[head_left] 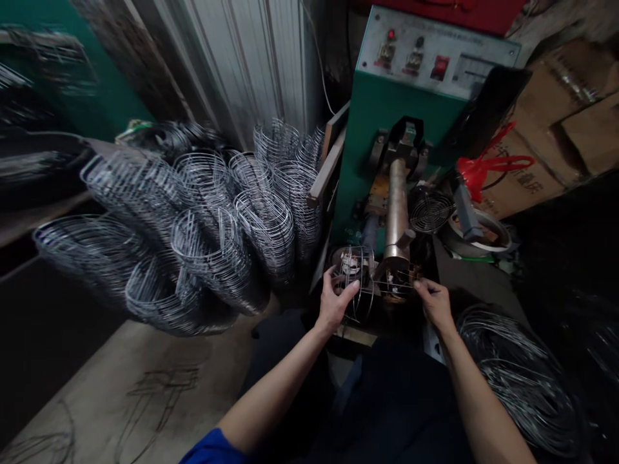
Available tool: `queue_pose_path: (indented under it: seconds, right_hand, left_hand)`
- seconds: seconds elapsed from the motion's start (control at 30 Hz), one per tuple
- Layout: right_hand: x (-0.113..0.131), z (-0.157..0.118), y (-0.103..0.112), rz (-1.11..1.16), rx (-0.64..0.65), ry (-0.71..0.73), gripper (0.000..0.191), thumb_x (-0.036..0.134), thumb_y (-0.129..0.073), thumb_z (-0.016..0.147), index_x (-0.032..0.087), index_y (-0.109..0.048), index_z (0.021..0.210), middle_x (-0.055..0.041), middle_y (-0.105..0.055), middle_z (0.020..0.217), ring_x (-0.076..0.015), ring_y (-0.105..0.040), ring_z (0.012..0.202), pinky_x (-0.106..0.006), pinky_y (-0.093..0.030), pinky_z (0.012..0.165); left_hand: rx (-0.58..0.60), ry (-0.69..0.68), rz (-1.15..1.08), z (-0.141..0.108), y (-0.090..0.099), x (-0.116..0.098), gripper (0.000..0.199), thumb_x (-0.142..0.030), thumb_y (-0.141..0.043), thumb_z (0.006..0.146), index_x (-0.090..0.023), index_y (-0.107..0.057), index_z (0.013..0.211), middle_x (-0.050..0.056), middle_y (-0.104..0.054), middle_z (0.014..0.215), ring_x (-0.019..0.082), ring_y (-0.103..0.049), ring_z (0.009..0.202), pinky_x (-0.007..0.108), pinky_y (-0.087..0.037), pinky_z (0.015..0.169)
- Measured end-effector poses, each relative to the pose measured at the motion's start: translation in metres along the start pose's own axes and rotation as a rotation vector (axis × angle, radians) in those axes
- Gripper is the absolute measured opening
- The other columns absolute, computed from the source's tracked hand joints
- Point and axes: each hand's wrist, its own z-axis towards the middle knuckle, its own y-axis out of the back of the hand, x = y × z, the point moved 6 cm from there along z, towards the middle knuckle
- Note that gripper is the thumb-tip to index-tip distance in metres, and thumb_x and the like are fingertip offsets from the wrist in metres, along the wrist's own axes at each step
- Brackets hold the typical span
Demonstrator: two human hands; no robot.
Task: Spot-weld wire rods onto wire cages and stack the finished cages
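My left hand (334,301) is closed around the left side of a round wire frame (371,298), thumb toward me and fingers on its far side. The frame has thin metal rings joined by straight wires, and it sits just under the lower end of a thick metal cylinder (397,200) on a green machine (360,122). To the right of the cylinder, my right hand (436,304) pinches the frame's right end, where straight wires reach its fingertips. Dim light hides the exact contact between wires and machine.
Several bundles of stacked wire loops (213,258) stand at left. Right of the machine are a round bowl (505,238), a red-handled tool (483,167) and cardboard boxes (536,154). A wire coil (517,374) lies at lower right. Bent wires (164,380) lie on the floor.
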Motion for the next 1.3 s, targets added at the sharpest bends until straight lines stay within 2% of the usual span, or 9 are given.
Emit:
queue_pose_path:
  seconds: [0.4,0.57,0.7,0.8,0.9,0.97,1.1,1.2,1.3]
  right_hand:
    - [0.002,0.004,-0.001,-0.016,-0.032,-0.005,0.057,0.056,-0.074,0.075,0.020,-0.038,0.051,0.0061,-0.030,0.054,-0.0097,-0.027,0.054,-0.025,-0.024,0.055]
    - [0.014,-0.007,-0.005,-0.110,-0.010,0.015,0.052,0.063,-0.063,0.083,0.020,-0.049,0.058,0.0032,-0.045,0.059,-0.0130,-0.043,0.060,-0.025,-0.036,0.060]
    - [-0.007,-0.011,0.038,-0.423,-0.054,0.001,0.037,0.054,-0.050,0.095,0.020,-0.065,0.099,-0.0034,-0.066,0.098,-0.0177,-0.060,0.091,-0.025,-0.045,0.081]
    - [-0.044,-0.033,0.104,-0.910,-0.128,-0.342,0.036,0.041,-0.050,0.098,0.017,-0.058,0.124,-0.0110,-0.064,0.123,-0.0198,-0.059,0.109,-0.026,-0.044,0.091]
    - [-0.074,-0.060,0.150,-1.086,-0.138,-0.607,0.035,0.036,-0.049,0.098,0.012,-0.061,0.120,-0.0186,-0.066,0.116,-0.0255,-0.063,0.106,-0.032,-0.047,0.088]
    - [-0.089,-0.071,0.156,-1.101,-0.108,-0.652,0.035,0.038,-0.055,0.096,0.011,-0.065,0.115,-0.0201,-0.068,0.113,-0.0279,-0.064,0.105,-0.034,-0.047,0.087]
    - [-0.105,-0.074,0.135,-1.141,-0.063,-0.661,0.027,0.025,-0.058,0.093,0.009,-0.066,0.113,-0.0237,-0.065,0.119,-0.0296,-0.063,0.110,-0.036,-0.046,0.090]
    - [-0.098,-0.067,0.123,-1.144,-0.088,-0.646,0.027,0.022,-0.049,0.096,0.011,-0.065,0.116,-0.0214,-0.068,0.113,-0.0273,-0.064,0.107,-0.034,-0.047,0.087]
    - [-0.072,-0.062,0.135,-1.144,-0.154,-0.630,0.031,0.034,-0.043,0.101,0.018,-0.061,0.121,-0.0150,-0.070,0.101,-0.0252,-0.066,0.095,-0.033,-0.047,0.082]
  left_hand:
    - [0.015,0.064,0.022,0.002,-0.002,-0.005,0.078,-0.051,-0.077,0.074,-0.022,-0.042,0.138,0.014,-0.065,0.120,0.021,-0.066,0.093,0.029,-0.052,0.071]
    - [-0.037,0.075,0.089,-0.001,0.001,-0.009,0.076,-0.053,-0.076,0.072,-0.021,-0.044,0.133,0.009,-0.064,0.113,0.015,-0.065,0.081,0.021,-0.047,0.056]
    - [-0.010,0.117,0.069,0.006,-0.003,-0.003,0.080,-0.051,-0.078,0.070,-0.021,-0.042,0.135,0.005,-0.064,0.104,0.013,-0.063,0.072,0.020,-0.048,0.053]
    - [0.011,0.133,0.070,0.005,-0.005,-0.001,0.078,-0.052,-0.078,0.070,-0.022,-0.044,0.134,0.005,-0.064,0.106,0.013,-0.064,0.075,0.021,-0.051,0.056]
    - [-0.013,0.129,0.088,0.001,-0.005,-0.001,0.074,-0.054,-0.078,0.071,-0.023,-0.047,0.131,0.005,-0.063,0.106,0.013,-0.063,0.075,0.021,-0.050,0.056]
    - [-0.027,0.124,0.093,0.000,-0.005,-0.001,0.073,-0.054,-0.077,0.071,-0.023,-0.048,0.130,0.004,-0.063,0.105,0.013,-0.063,0.073,0.021,-0.050,0.056]
    - [-0.020,0.124,0.111,0.001,-0.006,-0.002,0.070,-0.054,-0.075,0.072,-0.024,-0.047,0.128,0.002,-0.062,0.102,0.012,-0.062,0.071,0.021,-0.049,0.054]
    - [-0.001,0.130,0.129,0.002,-0.007,-0.005,0.071,-0.053,-0.076,0.071,-0.024,-0.044,0.129,0.002,-0.062,0.100,0.012,-0.062,0.069,0.021,-0.049,0.054]
    - [-0.020,0.128,0.133,0.001,-0.008,-0.009,0.071,-0.051,-0.075,0.072,-0.023,-0.043,0.129,0.000,-0.061,0.096,0.011,-0.060,0.065,0.020,-0.046,0.052]
